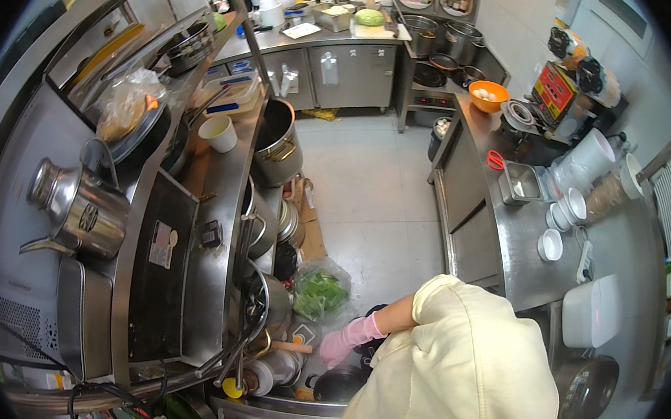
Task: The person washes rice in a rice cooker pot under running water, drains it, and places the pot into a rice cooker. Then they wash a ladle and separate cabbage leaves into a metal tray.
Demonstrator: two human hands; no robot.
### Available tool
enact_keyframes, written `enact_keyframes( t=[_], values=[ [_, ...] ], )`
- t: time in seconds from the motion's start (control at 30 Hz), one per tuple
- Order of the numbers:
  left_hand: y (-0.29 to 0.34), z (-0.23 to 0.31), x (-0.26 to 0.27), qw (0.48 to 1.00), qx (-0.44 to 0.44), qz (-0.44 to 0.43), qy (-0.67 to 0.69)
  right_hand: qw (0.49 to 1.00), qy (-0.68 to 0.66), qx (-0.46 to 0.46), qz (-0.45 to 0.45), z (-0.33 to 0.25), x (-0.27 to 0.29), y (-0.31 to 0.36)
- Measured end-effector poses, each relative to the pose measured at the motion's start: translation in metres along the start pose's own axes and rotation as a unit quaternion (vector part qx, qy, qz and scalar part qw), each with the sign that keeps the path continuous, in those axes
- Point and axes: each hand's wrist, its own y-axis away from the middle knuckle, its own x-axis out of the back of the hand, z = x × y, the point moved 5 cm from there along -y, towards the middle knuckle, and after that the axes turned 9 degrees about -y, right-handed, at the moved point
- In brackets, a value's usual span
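A loose pale yellow sleeve comes up from the lower edge, and my right forearm bends leftward out of it. My right hand, in a pink glove, hangs above a dark round pan. Its fingers are small and partly hidden, so I cannot tell whether they are closed or hold anything. Left of the glove, a wooden handle slants over a metal pot. A clear plastic bag of green leaves lies on the floor just beyond the hand. My left hand is not in view.
Steel shelves on the left bear a metal kettle and a cream tub. Tall stockpots stand beneath. The right counter holds an orange bowl, red scissors and a white bin. A cut green melon sits on the far counter.
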Motion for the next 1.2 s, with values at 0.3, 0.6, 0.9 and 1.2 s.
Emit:
enact_keyframes(
  t=[0.3,0.6,0.9,1.2],
  values=[
    [0.188,0.076,-0.106,0.94,-0.241,-0.242,0.021,0.995,-0.034,-0.073,0.053,0.042,0.045,0.059],
    [0.316,0.364,-0.175,0.697,-0.155,-0.604,0.353,0.861,-0.369,-0.244,0.252,0.21,0.155,0.27],
    [0.318,0.618,-0.316,0.749,-0.451,-0.471,-0.116,0.922,-0.034,-0.385,0.0,0.401,0.131,0.375],
    [0.278,0.782,-0.411,0.678,-0.46,-0.506,-0.268,0.902,0.08,0.003,0.424,0.309,0.367,0.403]
  ],
)
